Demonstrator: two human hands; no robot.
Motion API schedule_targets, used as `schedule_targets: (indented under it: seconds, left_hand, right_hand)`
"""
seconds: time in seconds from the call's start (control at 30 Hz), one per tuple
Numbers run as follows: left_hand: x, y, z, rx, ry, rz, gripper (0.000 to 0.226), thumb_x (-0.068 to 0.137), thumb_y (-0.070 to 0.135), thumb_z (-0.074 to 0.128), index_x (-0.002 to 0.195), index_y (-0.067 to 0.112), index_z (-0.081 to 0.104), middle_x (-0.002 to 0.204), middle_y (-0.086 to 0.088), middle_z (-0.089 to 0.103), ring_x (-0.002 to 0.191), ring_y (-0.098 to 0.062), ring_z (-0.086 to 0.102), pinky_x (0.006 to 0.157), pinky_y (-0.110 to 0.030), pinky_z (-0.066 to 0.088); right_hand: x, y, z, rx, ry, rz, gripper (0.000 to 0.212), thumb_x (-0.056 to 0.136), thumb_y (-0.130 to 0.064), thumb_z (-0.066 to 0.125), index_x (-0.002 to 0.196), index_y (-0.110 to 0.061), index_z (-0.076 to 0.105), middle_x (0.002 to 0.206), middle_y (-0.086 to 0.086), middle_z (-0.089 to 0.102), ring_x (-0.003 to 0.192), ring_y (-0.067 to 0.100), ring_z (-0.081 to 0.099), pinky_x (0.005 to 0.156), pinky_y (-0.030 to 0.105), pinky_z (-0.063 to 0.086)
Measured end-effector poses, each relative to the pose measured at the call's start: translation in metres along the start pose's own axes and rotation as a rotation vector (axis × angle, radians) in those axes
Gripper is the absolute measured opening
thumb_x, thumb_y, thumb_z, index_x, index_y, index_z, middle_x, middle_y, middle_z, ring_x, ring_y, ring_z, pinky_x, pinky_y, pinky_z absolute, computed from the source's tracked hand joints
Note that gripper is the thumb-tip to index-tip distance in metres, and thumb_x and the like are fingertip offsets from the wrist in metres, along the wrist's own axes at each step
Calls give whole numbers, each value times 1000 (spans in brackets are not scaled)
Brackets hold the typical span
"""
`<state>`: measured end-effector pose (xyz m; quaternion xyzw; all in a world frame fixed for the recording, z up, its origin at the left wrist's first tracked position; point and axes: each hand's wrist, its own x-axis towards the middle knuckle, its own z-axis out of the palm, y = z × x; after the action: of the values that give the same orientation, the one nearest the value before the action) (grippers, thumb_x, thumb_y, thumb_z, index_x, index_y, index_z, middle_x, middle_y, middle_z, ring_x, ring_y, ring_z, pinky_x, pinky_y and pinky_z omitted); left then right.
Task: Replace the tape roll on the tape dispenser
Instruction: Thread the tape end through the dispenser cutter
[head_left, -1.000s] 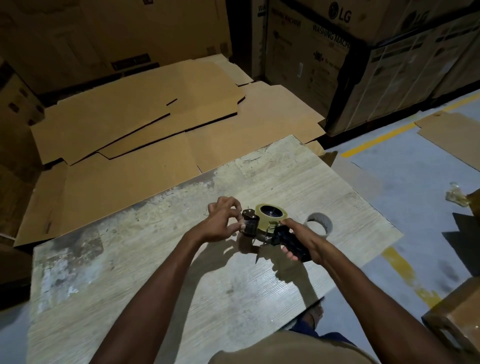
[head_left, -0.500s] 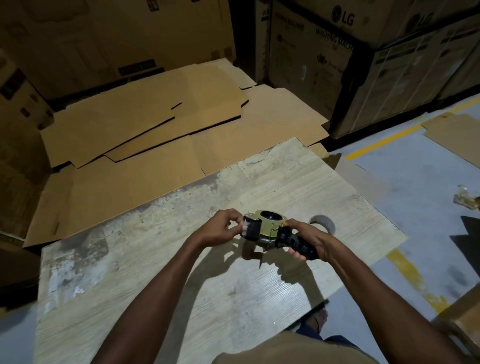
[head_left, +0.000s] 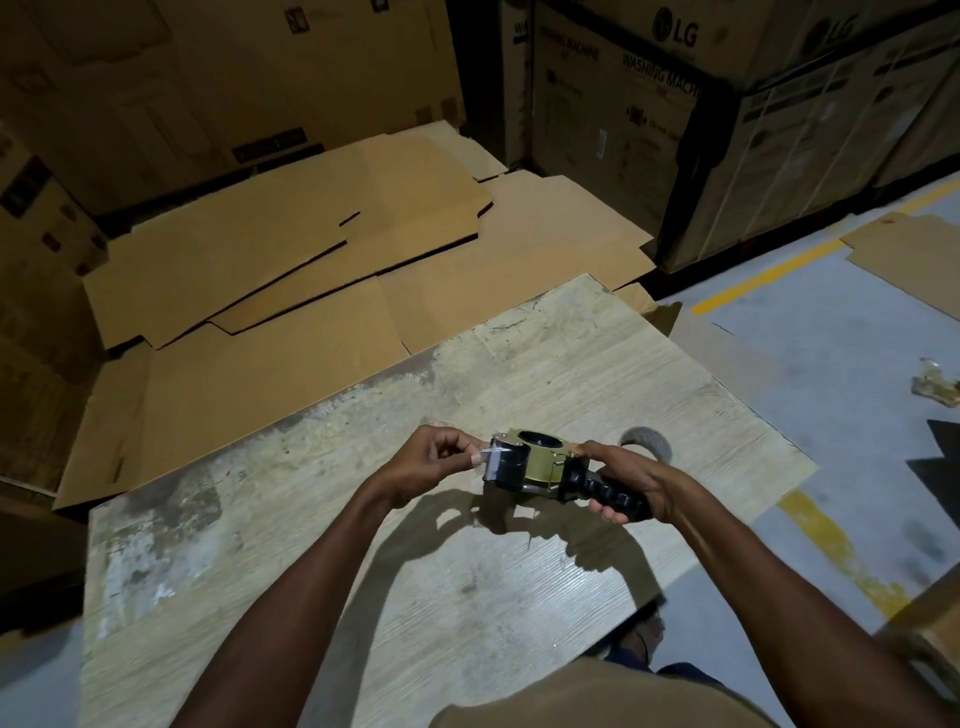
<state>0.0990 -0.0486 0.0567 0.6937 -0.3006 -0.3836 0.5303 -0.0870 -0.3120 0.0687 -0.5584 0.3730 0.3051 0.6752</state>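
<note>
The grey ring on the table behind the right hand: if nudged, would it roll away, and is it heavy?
The grey cardboard-like ring looks hollow and thin-walled, so it is probably light and easily crushed. Being round, it could roll if it stands on its rim; the right hand hides part, so I cannot tell how it lies.

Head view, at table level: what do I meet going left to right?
left hand, pinching the tape end → tape dispenser → right hand on its handle → crumpled scrap on the floor
</note>
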Motion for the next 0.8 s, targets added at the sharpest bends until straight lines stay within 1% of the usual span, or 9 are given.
schedule_targets:
  seconds: [0.13, 0.23, 0.37, 0.43, 0.5, 0.6, 0.7, 0.73, 0.8]
  left_hand:
    - [3, -2, 1, -38, 28, -14, 4, 90, -1, 77, 93, 0, 79, 101, -16, 79, 95, -23, 74, 90, -36, 60]
    - [7, -5, 1, -40, 39, -27, 7, 88, -2, 79, 95, -5, 79, 97, -21, 78, 89, -26, 74, 85, -37, 62]
    - [12, -10, 2, -48, 64, -61, 11, 86, -6, 79, 95, -11, 77, 97, -25, 77, 87, -29, 74, 83, -40, 64]
    - [13, -13, 3, -62, 101, -64, 15, 86, -5, 80, 97, -15, 76, 100, -31, 75, 88, -31, 74, 82, -39, 64]
    - [14, -15, 5, -80, 142, -60, 16, 86, -5, 80, 97, -16, 75, 100, -33, 75, 87, -30, 74, 81, -37, 64]
    - [16, -15, 10, -112, 192, -63, 12, 85, -6, 80, 95, -13, 77, 94, -25, 77, 84, -28, 75, 79, -37, 64]
    - [17, -14, 16, -142, 222, -57, 6, 85, -8, 79, 91, -8, 78, 90, -22, 78, 82, -29, 75, 77, -38, 64]
    - [17, -14, 17, -150, 235, -56, 5, 85, -8, 79, 90, -7, 79, 90, -22, 78, 81, -29, 75, 77, -38, 64]
    - [18, -13, 19, -162, 267, -55, 6, 85, -9, 79, 88, -4, 80, 87, -20, 78, 79, -29, 75, 76, -37, 64]
  right_hand:
    - [6, 3, -2, -37, -60, 17, 65, 94, -63, 54, 106, 0, 61, 67, 9, 61, 45, 15, 55, 38, 23, 48]
    - [11, 6, -6, -73, -92, 3, 71, 93, -69, 53, 105, 1, 63, 70, 9, 61, 47, 15, 56, 40, 24, 50]
    - [13, 8, -11, -97, -127, -102, 79, 91, -73, 55, 109, 3, 65, 78, 13, 63, 55, 18, 59, 47, 26, 53]
    - [11, 7, -13, -205, -78, -154, 81, 85, -76, 61, 109, 1, 68, 82, 12, 67, 61, 18, 61, 53, 27, 54]
    - [9, 5, -13, -333, 20, -192, 91, 73, -84, 66, 108, 0, 73, 84, 12, 71, 66, 18, 64, 57, 26, 53]
    - [8, -1, -11, -491, 156, -249, 99, 63, -91, 66, 100, 0, 75, 79, 10, 70, 62, 17, 61, 52, 23, 50]
    - [5, -8, -5, -582, 236, -252, 84, 70, -87, 63, 86, -5, 71, 71, 7, 69, 59, 18, 63, 49, 23, 48]
    - [4, -9, -3, -612, 252, -251, 82, 74, -85, 60, 87, -5, 71, 73, 10, 72, 60, 18, 64, 47, 22, 48]
    - [2, -11, -2, -675, 269, -246, 89, 80, -85, 52, 93, 0, 72, 83, 17, 77, 63, 19, 67, 44, 20, 45]
